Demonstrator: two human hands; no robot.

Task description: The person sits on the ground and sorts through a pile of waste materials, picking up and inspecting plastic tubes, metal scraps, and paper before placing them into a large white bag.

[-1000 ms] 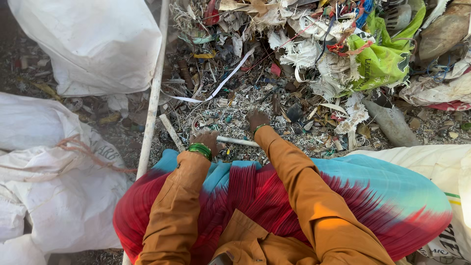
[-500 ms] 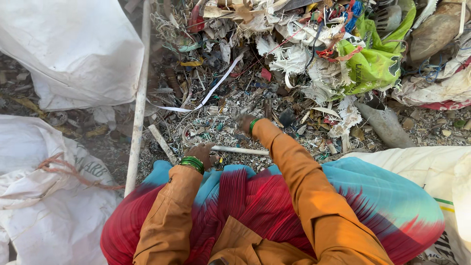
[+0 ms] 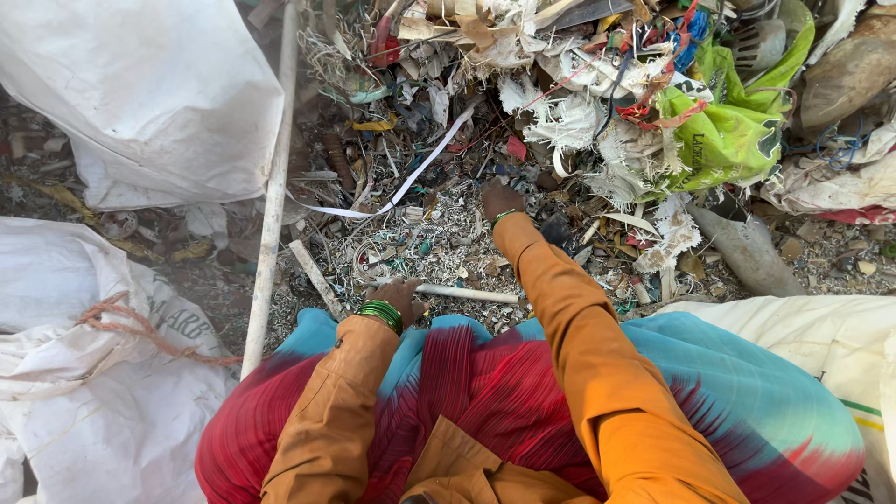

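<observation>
My left hand (image 3: 401, 297), with green bangles on the wrist, rests fingers-down on fine debris beside a thin white stick (image 3: 448, 292). My right hand (image 3: 501, 198) is stretched further out into the scrap heap (image 3: 523, 112), fingers buried among small bits near a red scrap (image 3: 516, 147). Whether either hand grips anything is hidden. Both arms wear orange sleeves over a red and turquoise pleated cloth (image 3: 523, 392).
A long white pole (image 3: 272, 196) runs up the left. White sacks lie at top left (image 3: 149, 93) and lower left (image 3: 84, 373), the latter tied with orange rope. A green bag (image 3: 737, 131), shredded white fabric, a white strap (image 3: 411, 177) and another sack (image 3: 840, 345) lie around.
My right hand has reached further forward into the heap. My left hand has stayed near the white stick. The view has shifted slightly.
</observation>
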